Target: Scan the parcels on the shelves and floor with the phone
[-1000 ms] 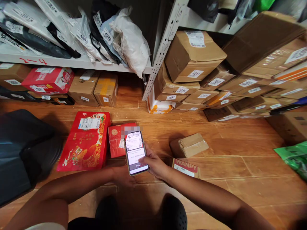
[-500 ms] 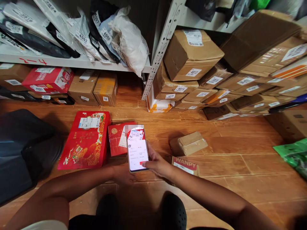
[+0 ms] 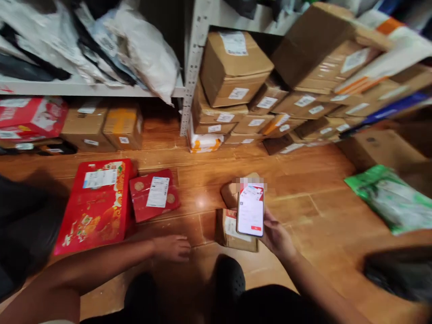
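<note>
My right hand (image 3: 279, 236) grips a smartphone (image 3: 250, 213) with a lit white screen and a red button low on it. Beneath the phone lies a small brown box (image 3: 241, 244) with a white label, partly covered by it. Another brown carton (image 3: 229, 193) sits just behind, also partly hidden. My left hand (image 3: 173, 248) hovers over the floor, fingers stretched out and holding nothing. Beyond it lies a flat red parcel (image 3: 141, 204) with a white label. A larger red patterned box (image 3: 96, 202) lies to its left.
Grey shelving (image 3: 148, 90) with bagged parcels runs along the back, over boxes on the floor. Stacked cartons (image 3: 236, 74) fill the right bay. A green-and-white bag (image 3: 388, 198) lies right, a dark bag (image 3: 25, 225) left. My shoes (image 3: 229, 279) are below.
My right hand has carried the phone rightward, from over the flat red parcel to over the small brown boxes. My left hand now shows more clearly. The view has turned right.
</note>
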`<action>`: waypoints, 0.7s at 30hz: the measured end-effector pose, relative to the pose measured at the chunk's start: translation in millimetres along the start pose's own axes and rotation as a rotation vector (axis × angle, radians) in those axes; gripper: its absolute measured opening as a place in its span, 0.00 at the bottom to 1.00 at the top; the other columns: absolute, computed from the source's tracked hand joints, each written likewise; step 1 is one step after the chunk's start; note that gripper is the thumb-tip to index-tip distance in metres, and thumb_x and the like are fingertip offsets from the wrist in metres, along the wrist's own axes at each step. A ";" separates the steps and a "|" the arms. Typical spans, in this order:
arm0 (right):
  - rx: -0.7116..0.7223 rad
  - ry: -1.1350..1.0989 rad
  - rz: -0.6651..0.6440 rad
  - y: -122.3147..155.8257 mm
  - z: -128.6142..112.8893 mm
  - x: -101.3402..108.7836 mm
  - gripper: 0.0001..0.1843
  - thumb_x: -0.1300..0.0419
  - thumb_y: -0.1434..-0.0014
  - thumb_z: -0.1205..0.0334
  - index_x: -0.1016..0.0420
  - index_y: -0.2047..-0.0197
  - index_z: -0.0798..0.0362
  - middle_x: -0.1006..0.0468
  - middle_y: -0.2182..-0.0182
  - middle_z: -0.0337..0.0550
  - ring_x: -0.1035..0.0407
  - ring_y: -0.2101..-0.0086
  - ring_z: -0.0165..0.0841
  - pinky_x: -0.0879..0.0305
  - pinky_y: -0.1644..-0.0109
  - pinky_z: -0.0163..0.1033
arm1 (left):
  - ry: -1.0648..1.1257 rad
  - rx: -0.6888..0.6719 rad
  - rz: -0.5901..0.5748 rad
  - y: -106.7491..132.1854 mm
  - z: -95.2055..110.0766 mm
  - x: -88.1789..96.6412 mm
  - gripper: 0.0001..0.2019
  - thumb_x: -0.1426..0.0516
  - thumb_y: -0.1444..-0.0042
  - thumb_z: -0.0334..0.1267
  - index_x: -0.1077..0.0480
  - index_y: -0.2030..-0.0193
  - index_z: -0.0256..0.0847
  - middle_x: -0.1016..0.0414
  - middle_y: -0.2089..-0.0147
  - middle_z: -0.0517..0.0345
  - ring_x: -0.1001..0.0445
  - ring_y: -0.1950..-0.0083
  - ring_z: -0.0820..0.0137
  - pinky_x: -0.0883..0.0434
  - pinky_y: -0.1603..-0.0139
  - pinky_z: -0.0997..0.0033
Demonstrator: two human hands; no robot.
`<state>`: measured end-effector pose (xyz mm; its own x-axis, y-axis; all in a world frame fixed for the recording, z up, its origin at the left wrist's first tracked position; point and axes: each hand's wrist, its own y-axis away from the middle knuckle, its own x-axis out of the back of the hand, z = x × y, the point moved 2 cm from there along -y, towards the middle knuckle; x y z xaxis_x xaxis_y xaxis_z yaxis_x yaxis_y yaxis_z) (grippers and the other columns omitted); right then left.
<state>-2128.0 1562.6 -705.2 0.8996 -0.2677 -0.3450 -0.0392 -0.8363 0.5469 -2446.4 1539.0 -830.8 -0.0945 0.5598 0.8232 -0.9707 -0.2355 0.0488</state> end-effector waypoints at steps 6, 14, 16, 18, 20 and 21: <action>0.195 -0.156 0.227 -2.3 -2.2 52.3 0.29 0.42 0.49 0.55 0.32 0.42 0.42 0.20 0.50 0.42 0.31 0.44 0.47 0.41 0.38 0.56 | -0.121 0.089 -0.109 -143.3 12.7 9.9 0.49 0.33 0.54 0.49 0.49 0.28 0.38 0.56 0.26 0.31 0.57 0.26 0.42 0.52 0.32 0.34; 0.179 -0.232 0.202 -10.5 12.3 100.2 0.21 0.41 0.48 0.59 0.27 0.49 0.44 0.17 0.55 0.41 0.25 0.51 0.44 0.36 0.42 0.53 | -0.071 0.382 -0.257 -244.9 38.8 -46.1 0.49 0.35 0.52 0.54 0.54 0.26 0.52 0.73 0.23 0.45 0.72 0.26 0.36 0.55 0.40 0.18; 0.164 -0.251 0.186 -13.4 16.8 108.0 0.23 0.40 0.49 0.59 0.28 0.47 0.43 0.17 0.55 0.40 0.25 0.52 0.44 0.36 0.42 0.54 | -0.070 0.385 -0.286 -233.0 31.0 -53.7 0.45 0.36 0.48 0.48 0.53 0.27 0.53 0.72 0.23 0.47 0.67 0.26 0.37 0.45 0.41 0.21; 0.144 -0.266 0.168 -15.7 19.7 114.6 0.28 0.39 0.50 0.59 0.30 0.44 0.43 0.17 0.55 0.42 0.24 0.52 0.46 0.36 0.42 0.56 | -0.068 0.336 -0.302 -211.1 17.8 -53.4 0.40 0.39 0.44 0.42 0.52 0.27 0.53 0.69 0.23 0.49 0.62 0.25 0.41 0.39 0.41 0.28; 0.129 -0.277 0.142 -16.3 20.7 120.3 0.33 0.39 0.51 0.60 0.34 0.40 0.42 0.17 0.54 0.43 0.24 0.52 0.48 0.37 0.42 0.58 | -0.074 0.274 -0.318 -184.6 -0.7 -45.2 0.37 0.42 0.43 0.35 0.50 0.28 0.56 0.65 0.23 0.54 0.58 0.25 0.46 0.38 0.39 0.32; 0.126 -0.282 0.129 -16.0 20.7 122.8 0.34 0.39 0.50 0.61 0.36 0.38 0.41 0.17 0.53 0.43 0.24 0.52 0.48 0.37 0.41 0.59 | -0.083 0.261 -0.321 -171.2 -12.2 -38.2 0.37 0.42 0.44 0.32 0.48 0.29 0.58 0.62 0.23 0.56 0.57 0.25 0.48 0.40 0.37 0.32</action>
<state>-2025.9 1533.2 -772.1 0.7286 -0.4824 -0.4862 -0.2141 -0.8347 0.5073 -2279.3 1567.6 -877.5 0.2318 0.5743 0.7851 -0.8582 -0.2592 0.4430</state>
